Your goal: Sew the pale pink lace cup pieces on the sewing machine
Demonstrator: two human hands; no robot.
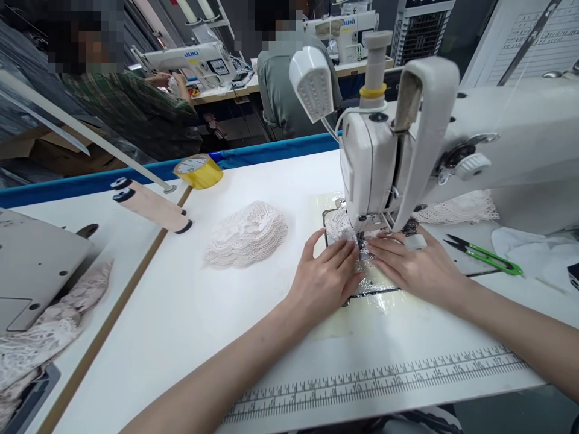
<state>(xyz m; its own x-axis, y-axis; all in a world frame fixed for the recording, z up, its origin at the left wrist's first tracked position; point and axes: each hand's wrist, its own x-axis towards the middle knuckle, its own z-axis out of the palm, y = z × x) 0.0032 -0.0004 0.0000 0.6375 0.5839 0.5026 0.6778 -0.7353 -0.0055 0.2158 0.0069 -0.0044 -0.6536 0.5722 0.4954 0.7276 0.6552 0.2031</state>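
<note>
A white sewing machine (368,163) stands over the table, its needle and presser foot coming down between my two hands. Pale lace (338,224) lies under the presser foot. My left hand (326,268) rests flat at the left of the needle, fingers stretched and touching the lace's near edge. From the right, my right hand (414,259) reaches in with its fingers extended beside the presser foot, pressing on the lace there. Neither hand is closed round anything I can see. The fingertips partly hide the lace. A stack of lace pieces (248,235) lies left of my hands.
Green-handled thread snips (486,254) lie right of my right hand, near white cloth (525,250). Yellow tape (199,171) and pink thread cones (154,206) are at the back left. A printed ruler (362,386) runs along the front edge. Two people sit beyond at other machines.
</note>
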